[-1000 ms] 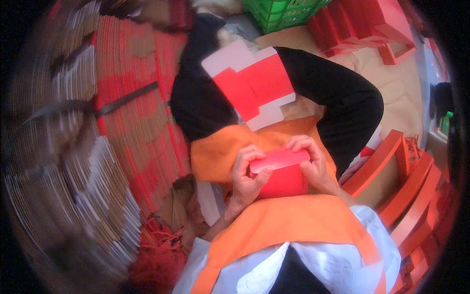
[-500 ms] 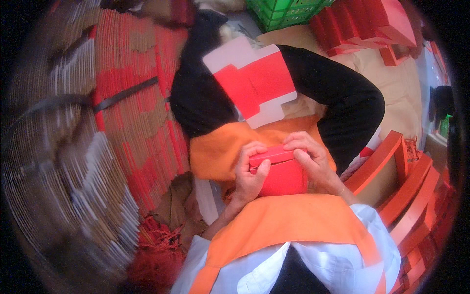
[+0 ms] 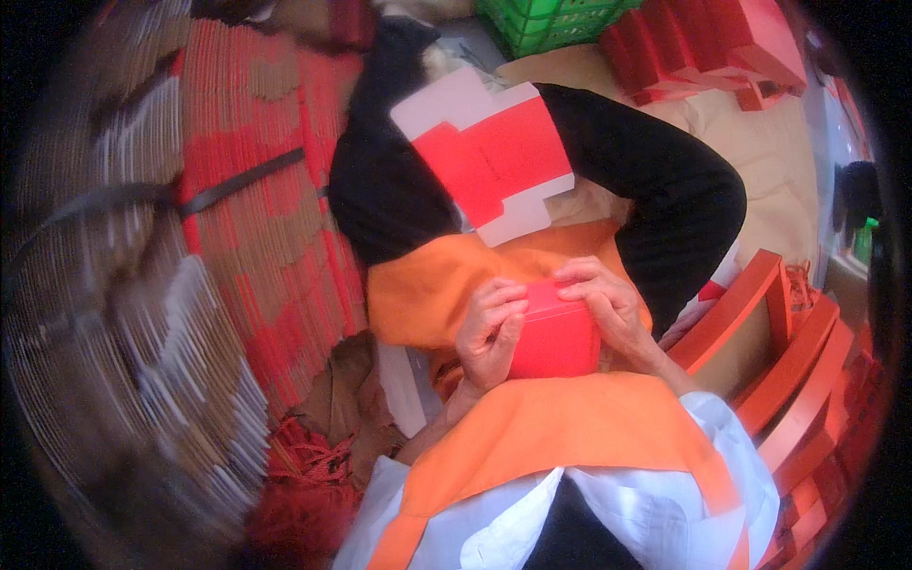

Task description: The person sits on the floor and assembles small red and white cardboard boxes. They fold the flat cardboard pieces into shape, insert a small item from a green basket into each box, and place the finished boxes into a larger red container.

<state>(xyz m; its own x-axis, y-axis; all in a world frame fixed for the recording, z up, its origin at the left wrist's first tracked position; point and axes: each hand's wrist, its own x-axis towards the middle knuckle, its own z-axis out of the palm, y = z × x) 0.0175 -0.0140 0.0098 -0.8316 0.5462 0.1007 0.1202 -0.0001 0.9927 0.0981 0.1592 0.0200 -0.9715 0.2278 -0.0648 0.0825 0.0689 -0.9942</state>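
Observation:
A small red cardboard box [image 3: 556,344] sits in my lap against the orange apron [image 3: 560,427]. My left hand [image 3: 491,332] grips its left side, thumb and fingers bent at the upper left corner. On the other side my right hand [image 3: 608,304] curls over the top right corner, fingers on the upper edge. The box's top flap lies down, with a thin seam line across it. Beyond my hands, an unfolded red and white box blank [image 3: 494,161] rests across my black-trousered legs. The underside of the held box is hidden.
Tall rows of flat red-and-brown cardboard blanks [image 3: 256,237], tied with a dark strap [image 3: 242,180], stand at left. Red cords [image 3: 309,456] lie near them. Orange-red box parts [image 3: 760,332] are piled at right. Folded red boxes [image 3: 703,52] and a green crate [image 3: 551,21] stand at the back.
The box's top flap, raised with a dark gap under it before, is now pressed down level. Both hands stay at the box's sides with slightly shifted fingers.

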